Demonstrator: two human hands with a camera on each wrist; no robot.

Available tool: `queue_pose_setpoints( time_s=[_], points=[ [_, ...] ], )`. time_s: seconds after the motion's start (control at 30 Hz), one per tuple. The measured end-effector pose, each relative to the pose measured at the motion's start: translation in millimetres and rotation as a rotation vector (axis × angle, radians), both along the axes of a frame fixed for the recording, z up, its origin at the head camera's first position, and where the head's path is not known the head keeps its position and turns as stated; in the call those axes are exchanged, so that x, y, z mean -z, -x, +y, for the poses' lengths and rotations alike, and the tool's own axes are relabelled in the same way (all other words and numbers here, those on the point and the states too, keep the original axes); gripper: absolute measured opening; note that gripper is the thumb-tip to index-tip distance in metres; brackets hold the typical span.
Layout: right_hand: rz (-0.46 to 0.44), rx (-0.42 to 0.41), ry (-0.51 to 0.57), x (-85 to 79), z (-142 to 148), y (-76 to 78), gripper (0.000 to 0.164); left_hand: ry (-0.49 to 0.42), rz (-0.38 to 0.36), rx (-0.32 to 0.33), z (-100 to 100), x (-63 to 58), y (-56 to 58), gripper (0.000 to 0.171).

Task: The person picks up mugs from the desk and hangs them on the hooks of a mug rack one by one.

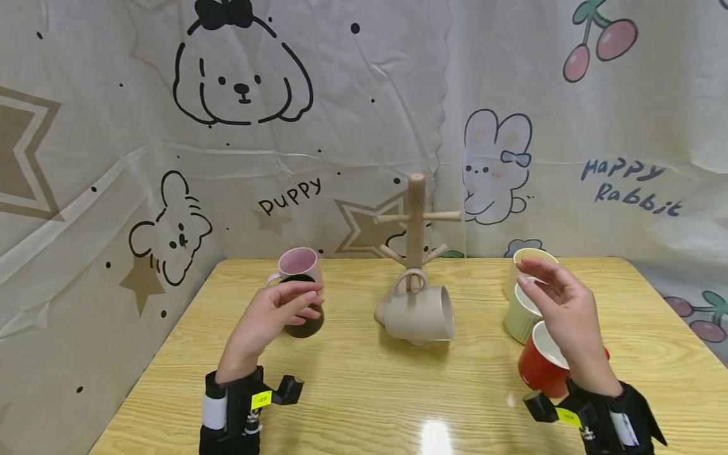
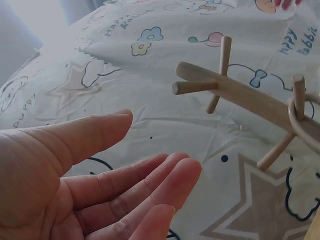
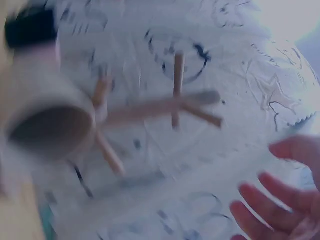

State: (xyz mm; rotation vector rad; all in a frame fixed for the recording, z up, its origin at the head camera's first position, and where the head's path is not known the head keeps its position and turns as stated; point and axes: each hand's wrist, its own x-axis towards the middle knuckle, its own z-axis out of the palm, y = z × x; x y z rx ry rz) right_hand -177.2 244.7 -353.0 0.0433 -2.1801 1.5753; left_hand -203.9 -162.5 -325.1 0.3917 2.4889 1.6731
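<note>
A wooden mug tree (image 1: 416, 237) stands toward the back of the table, and a beige mug (image 1: 418, 316) hangs by its handle from a lower peg, tilted with its mouth to the right. My left hand (image 1: 270, 319) is raised on the left with fingers extended and nothing in it. It overlaps a black mug (image 1: 305, 325), behind which a pink mug (image 1: 299, 262) stands. On the right, my right hand (image 1: 563, 309) hovers with spread fingers and holds nothing. Beside and behind it are a red mug (image 1: 540, 363), a pale green mug (image 1: 520, 319) and a yellow mug (image 1: 514, 268), each partly hidden.
The light wooden table (image 1: 352, 404) ends at a back edge against a printed cloth (image 1: 364, 126). Upper pegs (image 1: 443, 216) of the mug tree stick out to both sides, bare of mugs. The right wrist view is blurred.
</note>
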Motion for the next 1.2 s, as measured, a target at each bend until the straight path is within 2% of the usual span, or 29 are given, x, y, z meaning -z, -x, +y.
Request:
queue_pose_setpoints(
  time_s=[0.07, 0.13, 0.2, 0.3, 0.4, 0.47, 0.57, 0.63, 0.73, 0.87, 1.2],
  points=[
    [0.039, 0.068, -0.217, -3.0, 2, -2.9, 0.035, 0.018, 0.034, -0.011, -1, -1.4, -2.1, 0.038],
    [0.086, 0.101, -0.403, -11.1, 1, -8.3, 0.033, 0.040, 0.068, -0.025, -1, -3.2, -4.4, 0.036],
    [0.136, 0.095, -0.518, -16.9, 1, -11.8, 0.032, 0.062, 0.099, -0.028, -1, -4.8, -6.7, 0.034],
    [0.151, 0.064, -0.614, -21.1, 2, -13.6, 0.031, 0.089, 0.136, -0.020, 0, -6.1, -9.4, 0.032],
    [0.112, 0.024, -0.687, -21.6, 6, -13.8, 0.032, 0.126, 0.169, -0.005, 1, -6.2, -11.4, 0.031],
    [0.045, -0.018, -0.752, -21.5, 9, -14.1, 0.034, 0.175, 0.195, -0.003, 3, -6.0, -12.2, 0.030],
    [-0.082, -0.103, -0.843, -22.2, 12, -14.4, 0.040, 0.322, 0.261, -0.001, 5, -4.7, -13.1, 0.028],
    [-0.160, -0.155, -0.879, -22.4, 11, -14.3, 0.044, 0.427, 0.308, 0.012, 7, -3.6, -13.4, 0.026],
    [-0.214, -0.197, -0.892, -21.2, 9, -13.1, 0.046, 0.536, 0.363, 0.052, 10, -1.8, -13.5, 0.025],
    [-0.224, -0.208, -0.895, -19.3, 8, -12.3, 0.045, 0.567, 0.390, 0.082, 13, -0.6, -14.1, 0.025],
    [-0.236, -0.218, -0.908, -18.4, 6, -11.2, 0.046, 0.638, 0.411, 0.072, 17, 2.9, -11.5, 0.025]
  ],
)
